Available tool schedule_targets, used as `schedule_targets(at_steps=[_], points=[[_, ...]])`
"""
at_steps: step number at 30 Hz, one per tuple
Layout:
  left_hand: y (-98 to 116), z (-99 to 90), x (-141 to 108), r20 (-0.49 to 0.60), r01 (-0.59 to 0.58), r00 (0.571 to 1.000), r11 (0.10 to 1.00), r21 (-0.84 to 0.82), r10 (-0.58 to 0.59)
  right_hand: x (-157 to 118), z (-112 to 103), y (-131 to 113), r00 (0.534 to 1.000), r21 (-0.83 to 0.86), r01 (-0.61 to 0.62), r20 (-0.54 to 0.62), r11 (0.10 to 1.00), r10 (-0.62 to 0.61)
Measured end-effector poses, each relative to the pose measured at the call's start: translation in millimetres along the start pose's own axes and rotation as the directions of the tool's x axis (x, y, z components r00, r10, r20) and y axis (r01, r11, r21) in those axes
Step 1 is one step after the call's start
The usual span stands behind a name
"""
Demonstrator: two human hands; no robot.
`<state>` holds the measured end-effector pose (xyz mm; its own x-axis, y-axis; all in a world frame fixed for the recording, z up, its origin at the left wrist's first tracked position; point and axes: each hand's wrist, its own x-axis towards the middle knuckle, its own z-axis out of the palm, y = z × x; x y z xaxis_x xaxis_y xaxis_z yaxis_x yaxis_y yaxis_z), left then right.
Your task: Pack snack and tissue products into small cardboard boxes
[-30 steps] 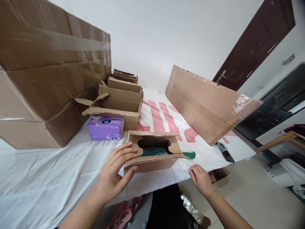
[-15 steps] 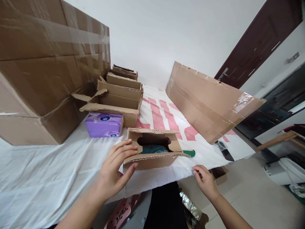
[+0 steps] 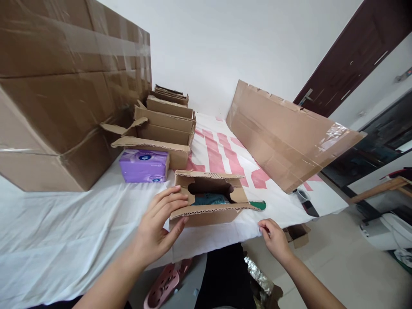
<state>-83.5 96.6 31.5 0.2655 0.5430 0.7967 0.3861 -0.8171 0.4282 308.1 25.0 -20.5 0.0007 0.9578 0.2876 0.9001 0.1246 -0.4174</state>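
Note:
A small cardboard box stands at the table's front edge with its top flaps raised apart. Inside lies a blue-teal packet, mostly hidden by the walls. My left hand grips the box's left end, fingers over the top and thumb along the front. Off to the right of the box, my right hand is closed in a pinch by the table edge; what it holds, if anything, I cannot make out. A green handle-like piece sticks out from behind the box's right flap.
Behind the box sit a purple tissue pack and open cartons in a row. A large taped carton fills the left. A cardboard panel stands at right, with a tape dispenser by its corner.
The view has shifted slightly, so the scene sits a little to the right. My left hand stays on the box; my right hand keeps its pinch near the table edge.

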Motion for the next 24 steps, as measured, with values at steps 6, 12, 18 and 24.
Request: schedule_targets(at_steps=[6,12,18,24], points=[[0,1.3,1,-0.013,0.002,1.000,1.000,-0.002,-0.002,-12,-6,-7,1.000,0.040,-0.019,0.019,0.999,0.018],[1,0.9,0,-0.004,0.014,1.000,1.000,-0.004,-0.014,-22,-7,-19,0.995,0.125,-0.069,0.084,0.990,0.059],[2,1.2,0,-0.003,0.018,1.000,1.000,0.000,-0.018,-7,4,-23,0.989,0.114,-0.128,0.084,0.985,0.119],[1,0.1,-1,0.008,0.012,1.000,1.000,0.007,-0.012,8,10,-18,0.990,0.044,-0.105,0.100,0.994,0.100]])
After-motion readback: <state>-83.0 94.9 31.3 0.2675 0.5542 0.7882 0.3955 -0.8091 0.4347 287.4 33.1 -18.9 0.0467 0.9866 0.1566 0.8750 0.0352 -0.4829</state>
